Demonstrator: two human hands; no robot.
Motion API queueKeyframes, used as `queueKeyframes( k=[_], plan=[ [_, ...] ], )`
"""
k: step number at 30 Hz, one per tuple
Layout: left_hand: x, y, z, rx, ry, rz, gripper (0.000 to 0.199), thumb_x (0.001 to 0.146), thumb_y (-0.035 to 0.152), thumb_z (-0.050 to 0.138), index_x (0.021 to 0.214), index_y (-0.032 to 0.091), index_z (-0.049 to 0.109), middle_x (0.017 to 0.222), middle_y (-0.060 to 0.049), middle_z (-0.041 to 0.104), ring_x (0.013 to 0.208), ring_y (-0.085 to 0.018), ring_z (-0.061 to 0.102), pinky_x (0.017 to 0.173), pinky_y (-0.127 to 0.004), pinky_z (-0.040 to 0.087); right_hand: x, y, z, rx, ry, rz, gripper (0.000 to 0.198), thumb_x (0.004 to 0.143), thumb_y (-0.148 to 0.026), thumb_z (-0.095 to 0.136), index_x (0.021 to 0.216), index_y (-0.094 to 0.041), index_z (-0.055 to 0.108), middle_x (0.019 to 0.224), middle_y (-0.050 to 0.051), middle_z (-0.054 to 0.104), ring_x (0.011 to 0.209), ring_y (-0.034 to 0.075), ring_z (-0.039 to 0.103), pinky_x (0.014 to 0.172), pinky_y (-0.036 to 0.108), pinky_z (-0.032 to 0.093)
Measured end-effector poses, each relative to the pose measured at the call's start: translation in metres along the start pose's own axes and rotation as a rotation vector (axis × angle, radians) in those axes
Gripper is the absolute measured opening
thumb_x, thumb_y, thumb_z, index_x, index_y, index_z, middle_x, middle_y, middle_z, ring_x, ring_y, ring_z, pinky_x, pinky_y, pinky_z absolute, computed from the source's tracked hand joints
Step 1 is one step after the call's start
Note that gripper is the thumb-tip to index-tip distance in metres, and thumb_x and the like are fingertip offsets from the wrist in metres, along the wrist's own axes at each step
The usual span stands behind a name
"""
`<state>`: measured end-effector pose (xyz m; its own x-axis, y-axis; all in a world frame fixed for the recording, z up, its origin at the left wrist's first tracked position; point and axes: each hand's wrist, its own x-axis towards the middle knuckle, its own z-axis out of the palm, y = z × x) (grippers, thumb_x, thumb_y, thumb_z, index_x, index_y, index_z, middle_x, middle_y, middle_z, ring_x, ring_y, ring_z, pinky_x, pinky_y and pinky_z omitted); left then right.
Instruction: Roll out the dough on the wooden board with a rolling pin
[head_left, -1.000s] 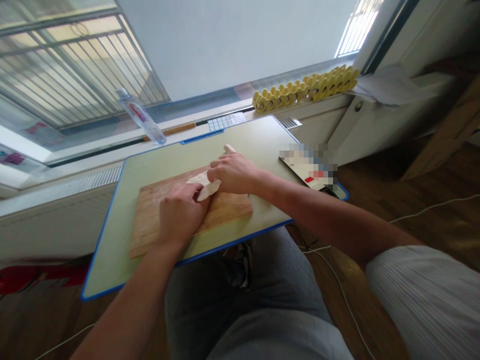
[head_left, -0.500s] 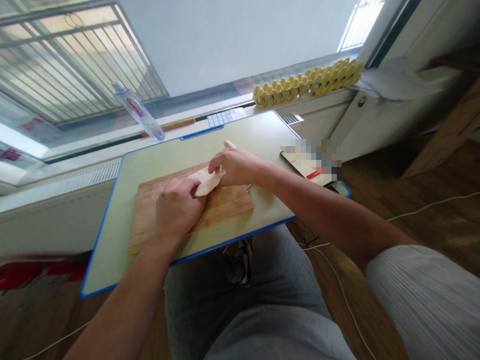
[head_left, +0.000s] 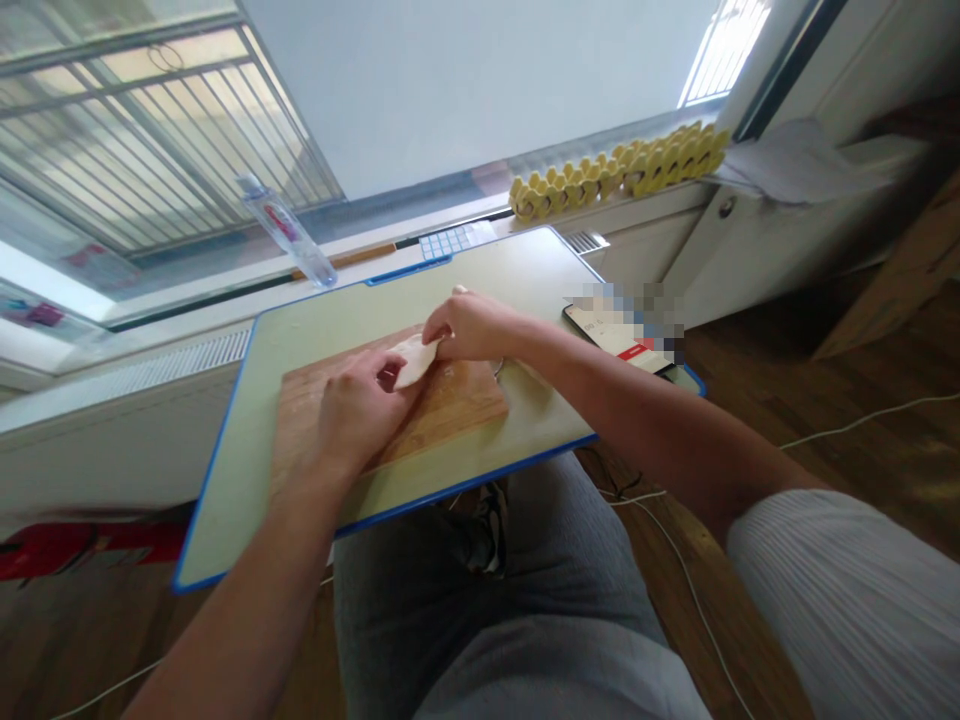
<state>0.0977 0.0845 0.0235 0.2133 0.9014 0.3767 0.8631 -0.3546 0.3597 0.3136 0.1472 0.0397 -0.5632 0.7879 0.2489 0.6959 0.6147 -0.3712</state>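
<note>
A thin pale piece of dough (head_left: 417,360) is stretched between my two hands over a wooden cutting board (head_left: 442,412). My left hand (head_left: 364,398) pinches its left edge, thumb and fingers curled round. At the right edge, my right hand (head_left: 469,328) grips it with bent fingers. The pale end of a stick, perhaps a rolling pin (head_left: 460,290), shows just behind my right hand; the rest of it is hidden. Light smears, like flour, mark the left part of the board.
The board lies on a small blue-edged table (head_left: 517,270) over my legs. A tablet (head_left: 622,340) rests at its right. Along the windowsill are a clear bottle (head_left: 291,235), a brown stick (head_left: 360,255) and yellow egg cartons (head_left: 615,172). White cables (head_left: 690,580) cross the floor.
The dough looks more compact and rounded than before, its left end less spread out. Both hands have shifted slightly, and the whole view has moved a little.
</note>
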Motion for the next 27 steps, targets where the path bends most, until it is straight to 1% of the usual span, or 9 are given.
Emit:
queueKeyframes(
  k=[3,5,7,11,14,17,20,24,27],
  plan=[
    [-0.001,-0.001,0.007,0.074,0.026,0.047,0.033,0.09,0.045,0.065,0.11,0.024,0.08,0.106,-0.008,0.078,0.098,-0.027,0.069,0.092,-0.038,0.051,-0.004,0.004,-0.001,0.006,-0.003,-0.057,0.033,0.081,-0.022,0.073,0.112,-0.017,0.082,0.112,0.008,0.08,0.099,0.023,0.07,0.102,0.036,0.04],
    [-0.001,0.001,0.01,0.119,0.054,0.073,0.03,0.09,0.041,0.064,0.109,0.025,0.081,0.119,-0.009,0.077,0.113,-0.03,0.066,0.101,-0.043,0.049,-0.007,0.005,0.002,-0.028,0.015,-0.089,0.03,0.083,-0.018,0.07,0.111,-0.017,0.081,0.116,0.01,0.08,0.105,0.024,0.069,0.109,0.04,0.035],
    [0.0,0.004,0.011,0.101,0.048,0.085,0.029,0.09,0.038,0.063,0.11,0.025,0.081,0.126,-0.009,0.076,0.12,-0.031,0.066,0.106,-0.044,0.046,-0.009,0.004,0.006,-0.049,0.026,-0.081,0.028,0.087,-0.015,0.064,0.109,-0.017,0.081,0.115,0.01,0.08,0.106,0.024,0.07,0.112,0.042,0.032],
    [-0.004,0.003,0.006,0.054,-0.042,0.064,0.029,0.093,0.037,0.06,0.113,0.028,0.079,0.122,-0.005,0.08,0.117,-0.029,0.07,0.107,-0.044,0.046,-0.011,-0.003,0.009,-0.105,0.033,-0.053,0.027,0.091,-0.015,0.057,0.104,-0.017,0.08,0.109,0.01,0.081,0.1,0.023,0.069,0.111,0.044,0.029],
    [-0.012,-0.01,-0.003,0.002,-0.06,0.082,0.029,0.092,0.036,0.06,0.113,0.031,0.08,0.124,-0.003,0.079,0.119,-0.028,0.07,0.113,-0.046,0.044,-0.018,-0.014,0.006,-0.149,0.023,-0.062,0.023,0.09,-0.019,0.06,0.101,-0.02,0.081,0.102,0.007,0.08,0.095,0.023,0.069,0.113,0.047,0.026],
    [-0.019,-0.028,-0.015,-0.203,-0.118,0.076,0.028,0.089,0.039,0.065,0.109,0.029,0.081,0.123,-0.003,0.08,0.117,-0.027,0.072,0.112,-0.044,0.049,-0.027,-0.025,0.005,-0.15,0.001,-0.115,0.019,0.088,-0.026,0.068,0.101,-0.024,0.081,0.099,0.003,0.078,0.095,0.023,0.067,0.114,0.048,0.027],
    [-0.021,-0.04,-0.024,-0.364,-0.158,0.029,0.031,0.086,0.044,0.07,0.106,0.024,0.082,0.12,-0.007,0.08,0.113,-0.028,0.074,0.109,-0.043,0.054,-0.033,-0.032,0.007,-0.119,-0.014,-0.157,0.018,0.09,-0.026,0.066,0.102,-0.026,0.08,0.107,0.004,0.077,0.1,0.023,0.065,0.107,0.043,0.032],
    [-0.017,-0.035,-0.024,-0.282,-0.106,-0.061,0.034,0.087,0.048,0.066,0.105,0.024,0.082,0.115,-0.007,0.082,0.11,-0.029,0.074,0.107,-0.043,0.055,-0.023,-0.032,0.01,-0.116,-0.008,-0.106,0.024,0.099,-0.026,0.055,0.095,-0.021,0.078,0.103,0.007,0.078,0.097,0.022,0.064,0.104,0.042,0.033],
    [-0.017,-0.025,-0.017,-0.191,-0.049,-0.073,0.035,0.083,0.047,0.071,0.107,0.024,0.082,0.113,-0.007,0.082,0.108,-0.029,0.074,0.102,-0.041,0.056,-0.012,-0.029,0.011,-0.094,0.01,-0.066,0.028,0.101,-0.029,0.052,0.097,-0.02,0.078,0.099,0.007,0.079,0.093,0.021,0.066,0.107,0.044,0.029]
  ],
)
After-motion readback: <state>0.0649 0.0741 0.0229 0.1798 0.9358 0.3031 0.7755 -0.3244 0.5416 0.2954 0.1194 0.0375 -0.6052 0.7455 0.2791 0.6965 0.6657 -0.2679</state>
